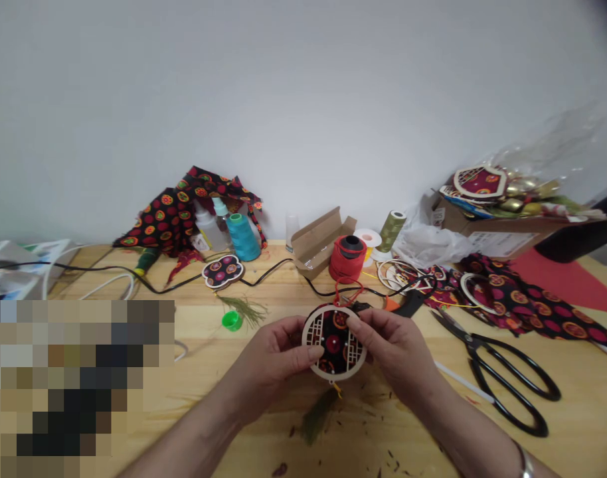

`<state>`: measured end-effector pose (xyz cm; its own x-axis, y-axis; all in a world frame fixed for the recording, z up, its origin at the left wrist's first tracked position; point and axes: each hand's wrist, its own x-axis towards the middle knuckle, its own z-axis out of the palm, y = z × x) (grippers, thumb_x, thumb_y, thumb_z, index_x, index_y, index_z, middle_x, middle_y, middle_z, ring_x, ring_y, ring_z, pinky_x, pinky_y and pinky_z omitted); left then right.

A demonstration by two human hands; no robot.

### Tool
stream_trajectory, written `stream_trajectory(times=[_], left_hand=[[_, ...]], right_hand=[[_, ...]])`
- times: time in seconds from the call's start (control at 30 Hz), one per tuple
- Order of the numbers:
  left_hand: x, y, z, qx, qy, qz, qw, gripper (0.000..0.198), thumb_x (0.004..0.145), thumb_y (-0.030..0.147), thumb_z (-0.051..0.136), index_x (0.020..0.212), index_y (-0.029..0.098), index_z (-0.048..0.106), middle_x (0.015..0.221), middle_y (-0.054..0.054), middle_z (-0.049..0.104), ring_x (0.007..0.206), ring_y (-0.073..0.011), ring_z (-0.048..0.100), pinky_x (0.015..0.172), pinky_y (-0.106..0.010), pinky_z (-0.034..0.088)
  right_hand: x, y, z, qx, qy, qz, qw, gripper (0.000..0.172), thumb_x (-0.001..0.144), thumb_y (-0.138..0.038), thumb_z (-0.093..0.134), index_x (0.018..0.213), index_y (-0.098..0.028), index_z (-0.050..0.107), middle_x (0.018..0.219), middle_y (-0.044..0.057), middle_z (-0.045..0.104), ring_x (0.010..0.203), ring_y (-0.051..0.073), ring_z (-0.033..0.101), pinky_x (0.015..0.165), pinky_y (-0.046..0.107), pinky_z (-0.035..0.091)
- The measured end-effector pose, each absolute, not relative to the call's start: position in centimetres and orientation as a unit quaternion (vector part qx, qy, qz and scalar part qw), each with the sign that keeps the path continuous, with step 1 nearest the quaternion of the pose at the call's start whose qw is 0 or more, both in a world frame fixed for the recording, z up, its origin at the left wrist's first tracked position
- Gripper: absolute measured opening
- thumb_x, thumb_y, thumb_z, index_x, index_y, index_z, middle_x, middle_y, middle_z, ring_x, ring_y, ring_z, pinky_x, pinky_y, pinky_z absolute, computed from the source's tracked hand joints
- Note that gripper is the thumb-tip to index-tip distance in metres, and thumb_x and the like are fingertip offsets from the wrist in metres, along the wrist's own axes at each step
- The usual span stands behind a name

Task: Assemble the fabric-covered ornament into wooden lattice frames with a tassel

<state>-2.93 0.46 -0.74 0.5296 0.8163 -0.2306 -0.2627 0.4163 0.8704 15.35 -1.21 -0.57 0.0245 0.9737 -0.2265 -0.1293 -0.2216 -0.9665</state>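
A round ornament [334, 345] with a pale lattice frame over dark, flower-patterned fabric is held between both hands above the wooden table. My left hand [283, 355] grips its left edge, thumb across the front. On the upper right rim, my right hand [386, 338] pinches it with the thumb on the front and fingers mostly hidden behind. A red cord loop [349, 289] rises from its top, near the red thread spool [348, 257]. From its bottom hangs a green tassel [317, 417] with a yellow tie.
Black scissors [507, 375] and a white stick [463, 382] lie at right. Behind are an open cardboard box [319, 242], a teal spool [244, 237] and patterned fabric [167, 216]. A flower-shaped ornament [222, 271] and green cap [232, 321] lie left. Cables cross the table.
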Motion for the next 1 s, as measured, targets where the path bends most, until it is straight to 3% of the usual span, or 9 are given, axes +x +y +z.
stream_trajectory(times=[0.17,0.37,0.8,0.9,1.0], left_hand=[[-2.7,0.4,-0.7,0.408,0.335,0.36,0.769,0.046,0.067,0.018,0.079,0.111,0.019,0.066,0.103,-0.007,0.073,0.088,-0.0181,0.067,0.079,-0.029,0.052],[-2.7,0.3,-0.5,0.419,0.365,0.33,0.763,0.027,0.07,0.017,0.076,0.097,0.017,0.073,0.089,-0.003,0.075,0.078,-0.0144,0.066,0.075,-0.025,0.051],[-2.8,0.2,-0.4,0.443,0.375,0.343,0.738,0.027,0.069,0.02,0.076,0.096,0.019,0.073,0.089,-0.003,0.076,0.077,-0.0167,0.067,0.073,-0.026,0.051],[-2.8,0.4,-0.5,0.457,0.38,0.346,0.726,0.029,0.07,0.021,0.076,0.099,0.019,0.073,0.092,-0.004,0.076,0.078,-0.0176,0.067,0.073,-0.026,0.052],[-2.9,0.6,-0.6,0.463,0.39,0.349,0.715,0.03,0.07,0.023,0.076,0.099,0.019,0.073,0.092,-0.005,0.076,0.082,-0.0196,0.068,0.075,-0.028,0.052]], right_hand=[[15.1,-1.4,-0.5,-0.538,-0.454,0.534,0.469,0.034,0.069,-0.05,0.068,0.067,-0.016,0.063,0.057,-0.001,0.058,0.051,0.011,0.047,0.049,0.024,0.04],[14.8,-1.9,-0.1,-0.537,-0.524,0.489,0.445,0.029,0.075,-0.042,0.06,0.063,-0.016,0.056,0.055,-0.002,0.05,0.053,0.011,0.041,0.048,0.023,0.036],[14.8,-2.0,-0.3,-0.534,-0.537,0.476,0.447,0.027,0.077,-0.04,0.059,0.064,-0.017,0.057,0.056,-0.002,0.05,0.052,0.011,0.043,0.048,0.024,0.038],[14.8,-2.0,0.0,-0.52,-0.544,0.487,0.444,0.028,0.08,-0.042,0.058,0.07,-0.017,0.062,0.059,-0.001,0.056,0.054,0.012,0.048,0.051,0.024,0.041],[15.4,-2.1,1.4,-0.528,-0.592,0.43,0.431,0.033,0.086,-0.045,0.051,0.093,-0.017,0.066,0.076,0.004,0.066,0.064,0.016,0.057,0.056,0.026,0.045]])
